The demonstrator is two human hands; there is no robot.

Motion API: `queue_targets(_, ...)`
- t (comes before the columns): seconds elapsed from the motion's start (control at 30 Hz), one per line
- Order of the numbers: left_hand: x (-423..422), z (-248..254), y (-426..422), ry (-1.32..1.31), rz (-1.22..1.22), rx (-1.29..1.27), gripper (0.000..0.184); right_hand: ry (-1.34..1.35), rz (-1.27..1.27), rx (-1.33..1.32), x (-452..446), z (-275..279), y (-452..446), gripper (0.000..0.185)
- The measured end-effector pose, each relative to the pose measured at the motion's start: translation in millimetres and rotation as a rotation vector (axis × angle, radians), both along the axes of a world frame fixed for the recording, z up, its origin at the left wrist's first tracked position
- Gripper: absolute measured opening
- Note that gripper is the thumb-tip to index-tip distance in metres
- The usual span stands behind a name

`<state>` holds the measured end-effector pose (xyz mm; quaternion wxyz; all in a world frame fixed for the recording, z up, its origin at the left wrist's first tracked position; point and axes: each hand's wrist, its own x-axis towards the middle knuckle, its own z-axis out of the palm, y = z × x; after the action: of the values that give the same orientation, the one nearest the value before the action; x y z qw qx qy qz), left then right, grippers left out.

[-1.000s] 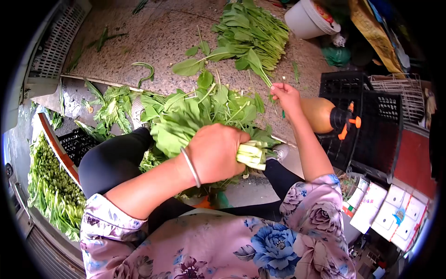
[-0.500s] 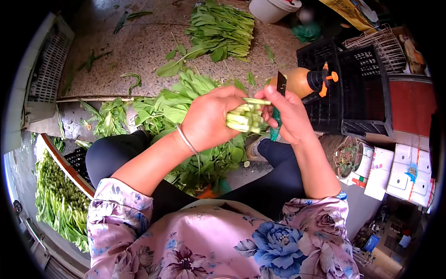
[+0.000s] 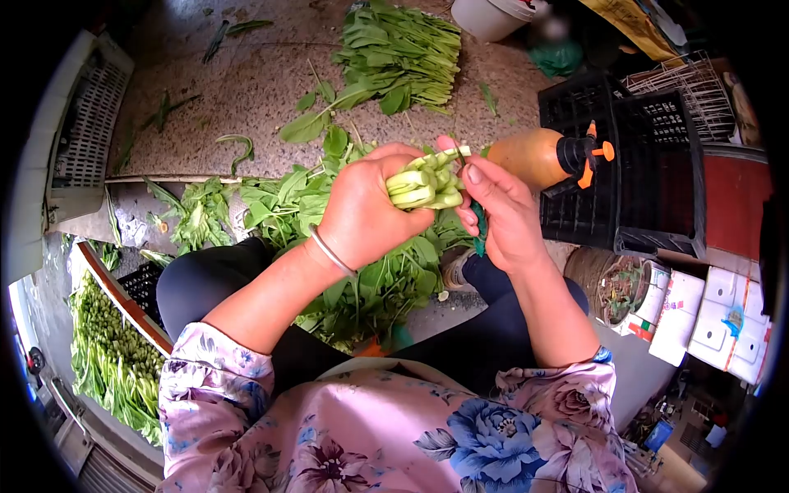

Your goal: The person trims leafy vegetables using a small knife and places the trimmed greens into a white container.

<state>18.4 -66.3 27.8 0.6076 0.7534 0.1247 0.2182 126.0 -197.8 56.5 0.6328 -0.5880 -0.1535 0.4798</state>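
My left hand (image 3: 362, 193) is closed around a bunch of leafy greens (image 3: 421, 182). The pale cut stem ends point to the right, and leaves spread out below and behind the fist. My right hand (image 3: 508, 209) grips a small knife (image 3: 481, 228) by its green-wrapped handle. The knife's thin dark blade is seen nearly edge-on at one stem tip, beside my right thumb. Part of the handle is hidden by the fingers. More loose greens (image 3: 386, 287) lie between my knees, under both hands.
A stacked bundle of greens (image 3: 399, 57) lies on the stone surface (image 3: 271, 82). To the right are an orange spray bottle (image 3: 534, 158), black crates (image 3: 620, 172) and white boxes (image 3: 727, 316). A white bucket (image 3: 493, 16) stands at the back. Packed greens (image 3: 115, 361) are at left.
The knife blade has turned from showing its flat side to nearly edge-on and now meets a stem end. My left hand and the bunch have shifted slightly left and up.
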Motion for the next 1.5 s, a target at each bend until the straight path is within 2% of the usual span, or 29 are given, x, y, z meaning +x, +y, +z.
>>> queue_targets(0.2, 0, -4, -2, 0.066, 0.028, 0.171, 0.019, -0.104, -0.055, -0.054, -6, -11, -4, 0.037)
queue_targets(0.37, -3, -7, -3, 0.151, 0.062, 0.316, 0.021, -0.479, -0.056, -0.138, -4, -24, -11, 0.036)
queue_targets(0.47, -4, -10, 2, 0.121, 0.044, 0.220, 0.023, -0.493, -0.089, -0.200, 11, -36, -16, 0.035)
queue_targets(0.53, -6, -9, 5, 0.197, -0.027, -0.159, 0.025, -0.273, -0.059, -0.314, 12, -37, -17, 0.040)
queue_targets(0.57, -8, -5, 7, 0.292, -0.095, -0.326, 0.027, -0.265, -0.049, -0.306, 10, -36, -16, 0.047)
queue_targets(0.6, -8, -5, 8, 0.297, -0.095, -0.333, 0.027, -0.260, -0.048, -0.313, 6, -33, -16, 0.047)
queue_targets(0.7, -10, -4, 5, 0.187, -0.185, -0.649, 0.026, -0.156, -0.049, -0.163, -3, -23, -16, 0.049)
queue_targets(0.8, -9, -5, 3, 0.174, -0.281, -0.797, 0.035, -0.206, -0.030, -0.010, -7, -13, -11, 0.046)
queue_targets(0.87, -8, -6, 2, 0.177, -0.303, -0.776, 0.040, -0.182, -0.022, 0.015, -5, -12, -11, 0.042)
queue_targets(0.93, -8, -10, 0, 0.061, -0.311, -0.887, 0.049, -0.173, -0.003, -0.013, -4, -14, -11, 0.035)
queue_targets(0.97, -7, -11, 0, 0.089, -0.303, -0.834, 0.056, -0.169, -0.003, -0.010, -4, -15, -11, 0.035)
queue_targets(1.07, -4, -18, -3, 0.073, -0.219, -0.682, 0.055, -0.216, 0.003, -0.020, -3, -12, -9, 0.035)
queue_targets(1.17, -4, -17, -2, 0.138, -0.223, -0.621, 0.059, -0.122, -0.005, -0.022, -6, -8, -5, 0.038)
queue_targets(1.2, -4, -18, -4, 0.142, -0.217, -0.620, 0.059, -0.240, -0.060, 0.011, -12, -9, -2, 0.042)
queue_targets(1.23, -3, -20, -7, 0.175, -0.220, -0.477, 0.063, -0.358, -0.115, 0.045, -15, -10, 1, 0.046)
queue_targets(1.27, -2, -20, -9, 0.206, -0.224, -0.331, 0.067, -0.356, -0.111, 0.052, -14, -11, 2, 0.046)
queue_targets(1.33, 1, -17, -13, 0.136, -0.281, -0.288, 0.074, -0.764, 0.080, -0.029, -10, -16, 2, 0.055)
queue_targets(1.4, 3, -21, -16, 0.187, -0.341, -0.275, 0.074, -0.713, 0.056, -0.042, -10, -24, 1, 0.058)
queue_targets(1.43, 3, -17, -13, 0.309, -0.378, -0.242, 0.073, -0.750, 0.079, -0.067, -8, -25, 0, 0.057)
queue_targets(1.47, 3, -15, -12, 0.301, -0.373, -0.233, 0.073, -0.786, 0.102, -0.092, -7, -24, -1, 0.057)
queue_targets(1.5, 4, -14, -10, 0.187, -0.405, -0.126, 0.072, -0.826, 0.094, -0.093, -11, -19, -1, 0.050)
